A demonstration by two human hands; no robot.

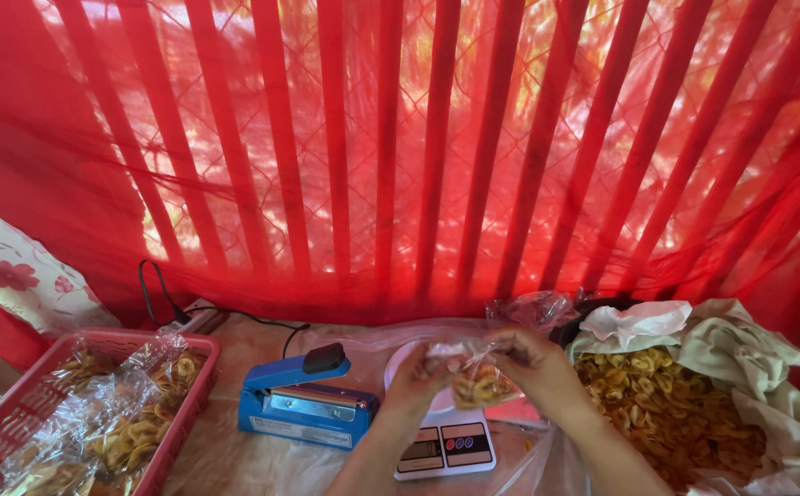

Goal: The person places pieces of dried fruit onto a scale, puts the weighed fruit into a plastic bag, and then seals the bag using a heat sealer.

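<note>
Red basket point(199, 386) at left, packed with sealed snack bags point(133, 418). Blue heat sealer point(303, 404) beside it. Centre: left hand point(415, 375) and right hand point(530, 366) pinching mouth of clear chip bag point(475, 384), held just above white kitchen scale point(444, 445). Loose chip heap point(671, 413) on cloth at right. Risk: thin film slipping from fingertips, chips spilling onto scale.

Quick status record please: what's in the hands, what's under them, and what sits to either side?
left hand: grips clear bag of chips
right hand: grips same bag's top
under hands: white scale
left of scale: blue heat sealer
far left: red basket of filled bags
right: cloth-lined pile of loose chips
</note>
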